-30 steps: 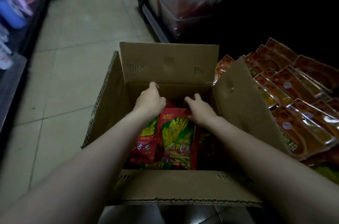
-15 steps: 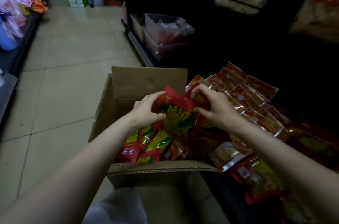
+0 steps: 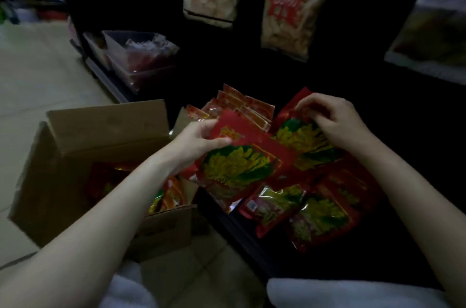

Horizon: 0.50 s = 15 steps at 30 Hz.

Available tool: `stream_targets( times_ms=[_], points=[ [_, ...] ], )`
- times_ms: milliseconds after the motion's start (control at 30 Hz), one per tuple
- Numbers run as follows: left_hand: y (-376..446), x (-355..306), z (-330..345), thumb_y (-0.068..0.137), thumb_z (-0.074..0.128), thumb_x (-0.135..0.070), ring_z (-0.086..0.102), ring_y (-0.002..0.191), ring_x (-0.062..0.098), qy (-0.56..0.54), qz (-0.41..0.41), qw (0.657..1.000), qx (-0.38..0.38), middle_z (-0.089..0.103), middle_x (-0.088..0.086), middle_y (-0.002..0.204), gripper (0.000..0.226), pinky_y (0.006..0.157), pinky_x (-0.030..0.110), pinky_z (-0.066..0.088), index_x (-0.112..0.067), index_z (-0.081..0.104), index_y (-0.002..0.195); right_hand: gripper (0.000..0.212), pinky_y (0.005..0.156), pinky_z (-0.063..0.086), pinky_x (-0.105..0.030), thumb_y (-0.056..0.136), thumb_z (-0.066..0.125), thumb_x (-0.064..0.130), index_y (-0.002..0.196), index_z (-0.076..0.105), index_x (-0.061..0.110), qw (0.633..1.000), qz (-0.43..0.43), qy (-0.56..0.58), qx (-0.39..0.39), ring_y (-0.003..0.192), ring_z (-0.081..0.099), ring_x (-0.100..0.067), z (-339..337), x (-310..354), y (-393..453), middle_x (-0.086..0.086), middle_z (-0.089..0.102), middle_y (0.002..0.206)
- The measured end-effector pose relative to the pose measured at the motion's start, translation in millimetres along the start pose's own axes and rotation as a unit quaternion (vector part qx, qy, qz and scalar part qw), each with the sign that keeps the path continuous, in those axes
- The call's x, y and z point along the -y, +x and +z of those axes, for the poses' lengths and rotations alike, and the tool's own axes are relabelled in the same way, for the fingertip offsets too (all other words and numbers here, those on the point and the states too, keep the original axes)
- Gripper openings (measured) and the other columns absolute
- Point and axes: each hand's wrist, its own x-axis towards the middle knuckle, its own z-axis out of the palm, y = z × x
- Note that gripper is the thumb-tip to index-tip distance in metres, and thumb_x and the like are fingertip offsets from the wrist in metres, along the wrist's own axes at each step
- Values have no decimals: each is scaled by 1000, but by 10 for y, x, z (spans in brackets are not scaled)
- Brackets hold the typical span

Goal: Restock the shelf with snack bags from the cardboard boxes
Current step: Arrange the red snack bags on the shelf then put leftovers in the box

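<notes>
Two red snack bags in transit, left hand (image 3: 199,143) gripping one (image 3: 237,166), right hand (image 3: 330,121) pinching another (image 3: 300,141) over the part-filled shelf (image 3: 247,237); cardboard box (image 3: 106,126) not yet emptied.

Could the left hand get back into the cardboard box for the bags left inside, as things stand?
Probably not right away: the left hand is gripping a red snack bag over the shelf edge. The cardboard box itself stands open beside it, nothing covering the opening.
</notes>
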Motion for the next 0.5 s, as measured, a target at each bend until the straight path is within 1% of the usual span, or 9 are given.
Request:
stream_targets(
  times_ms=[33,100,167,233,267,333,400,467,500],
  points=[
    [54,-28,148,86,65,-19,63,104,15,18,6,1000,25,66,5,115,37,92,33,53,-8,59,121,26,82,40,-4,89,53,-5,100,63,17,1000,6,-12,0,91,56,0,-85,-75,-62,11,59,94],
    [164,-76,452,87,63,-16,63,103,19,31,20,998,53,63,8,117,31,91,34,53,-6,61,116,34,92,42,-16,89,54,-3,109,55,25,1000,17,-1,22,105,54,-5,-187,-185,-171,7,57,108],
    [283,-82,737,87,63,-16,56,113,21,38,37,996,72,54,5,129,29,95,36,50,-6,62,115,44,93,48,-25,91,54,1,119,44,33,997,37,34,65,111,53,-9,-211,-252,-270,4,52,124],
    [373,-56,969,88,62,-16,51,120,20,40,46,993,105,48,1,135,28,100,38,47,-8,62,115,54,90,51,-25,92,55,5,131,35,35,993,43,53,93,113,54,-9,-216,-316,-343,3,43,136],
    [406,-36,1072,89,61,-15,53,118,20,21,36,992,122,53,2,131,26,99,38,47,-10,61,115,56,87,52,-23,92,55,6,135,32,34,991,50,69,101,110,56,-7,-210,-359,-378,1,43,135],
    [458,-16,1255,91,58,-13,59,110,18,-29,11,990,140,61,3,118,25,94,33,51,-16,57,115,56,78,56,-21,93,54,8,138,30,30,986,89,103,100,99,62,-5,-184,-454,-455,-4,54,123],
    [494,0,1365,92,56,-10,61,100,12,-57,6,991,124,62,-1,109,26,84,21,53,-13,53,117,52,74,58,-25,93,55,13,137,32,28,977,153,126,80,96,64,-11,-149,-559,-533,-9,58,118],
    [533,62,1450,91,56,-6,59,90,9,-77,2,992,104,59,-2,102,25,72,12,53,-7,51,115,50,84,54,-28,88,62,22,133,40,24,955,235,165,74,106,59,-17,-143,-644,-626,-7,57,124],
    [550,117,1487,91,56,-4,58,87,9,-88,-16,992,92,58,-3,99,21,67,11,52,-9,52,111,48,88,49,-21,85,65,24,129,45,22,943,269,171,91,107,56,-13,-141,-675,-679,0,56,123]
  ],
)
